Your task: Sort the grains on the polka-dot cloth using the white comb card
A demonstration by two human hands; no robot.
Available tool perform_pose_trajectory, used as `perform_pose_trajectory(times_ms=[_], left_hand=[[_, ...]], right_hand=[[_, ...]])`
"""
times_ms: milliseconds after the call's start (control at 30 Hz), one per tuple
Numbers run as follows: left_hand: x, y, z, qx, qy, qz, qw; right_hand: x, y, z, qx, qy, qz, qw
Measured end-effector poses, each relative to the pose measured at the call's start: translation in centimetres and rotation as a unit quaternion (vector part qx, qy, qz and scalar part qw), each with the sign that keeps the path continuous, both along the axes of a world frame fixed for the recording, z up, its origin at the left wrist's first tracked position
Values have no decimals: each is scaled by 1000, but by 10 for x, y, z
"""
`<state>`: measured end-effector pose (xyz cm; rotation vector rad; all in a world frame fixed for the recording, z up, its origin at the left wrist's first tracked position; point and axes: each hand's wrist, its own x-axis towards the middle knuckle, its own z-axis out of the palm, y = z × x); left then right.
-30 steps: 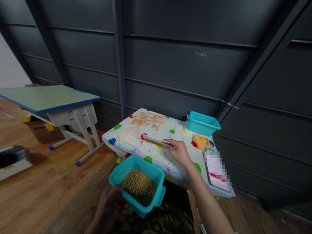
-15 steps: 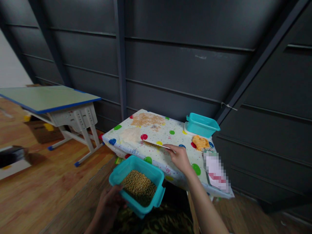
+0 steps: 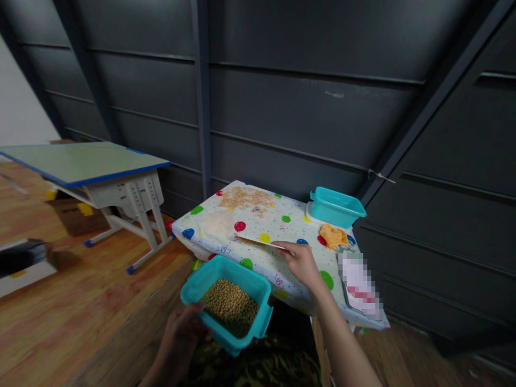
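In the head view my left hand [image 3: 186, 327] grips the near left side of a teal plastic bin [image 3: 197, 286], held off the near edge of the table. Tan soybeans [image 3: 230, 305] cover the bin's bottom. Over the tabletop, my right hand [image 3: 301, 263] pinches the right end of a thin white flat strip [image 3: 264, 243], seen nearly edge-on. A few tan beans show along the strip's lower edge; whether they rest on the cloth is hard to make out. Beyond the strip lie a pale, whitish heap [image 3: 217, 222] and a spread of light brown grains [image 3: 245, 198].
A balloon-print tablecloth [image 3: 278, 230] covers the table. At its back right stand another teal bin [image 3: 337, 210] and an orange cloth [image 3: 334, 236]; a blurred-out flat item [image 3: 359, 285] lies at the right edge. A desk [image 3: 80, 161] stands left, a dark wall [image 3: 306, 113] behind.
The strip in my right hand has tilted closer to edge-on, and fewer beans show against it. My left hand and the bin stay about where they were.
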<state>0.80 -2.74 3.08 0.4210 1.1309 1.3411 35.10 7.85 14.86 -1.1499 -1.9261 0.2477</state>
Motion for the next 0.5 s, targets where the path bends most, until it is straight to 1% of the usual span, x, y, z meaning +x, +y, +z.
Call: perform_pose_trajectory(times_ms=[100,233,367,500], left_hand=[[1,-1,3,1,2,-5,1000],[0,-3,3,8,4,-7,1000],[-2,-3,1,11,-2,-6,1000],[-3,-2,-4,0,-12,-1,1000]], right_hand=[[-1,-4,3,-6,1,3,1000],[-6,-14,7,-19,3,5,1000],[-12,-22,8,-28,12,-6,1000],[-13,-22,7,-27,16,-19,999]])
